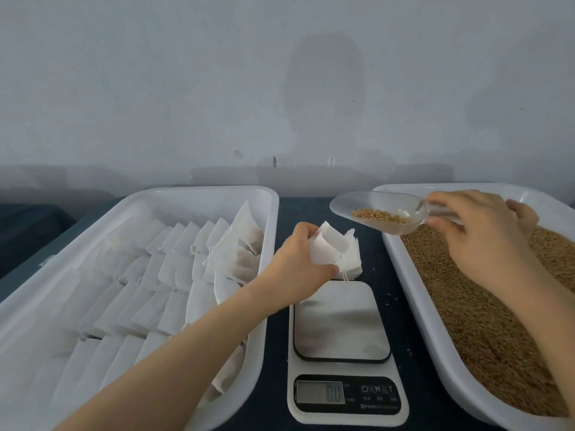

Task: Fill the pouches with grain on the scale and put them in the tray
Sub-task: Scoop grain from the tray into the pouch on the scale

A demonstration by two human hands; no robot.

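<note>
An opened empty pouch (326,248) is pinched by the fingers (306,231) of the left hand (292,262), just beyond the scale (342,318), whose display reads 0.0. The handle of a clear scoop (370,203) carrying some grain (379,216) is gripped by the right hand (479,231), over the grain tray (407,275). More pouches (174,275) are laid in rows in the left tray (270,231) on the bench (311,206).

Scale platform (340,321) open from above. Pouch tray (268,231) rim tight at 9 o'clock, grain tray (413,293) rim tight at 3; narrow tabletop (277,353) strips between. At 12: pouch stack (350,261) against scale's far edge, scoop (373,209) hanging over toward 1.
</note>
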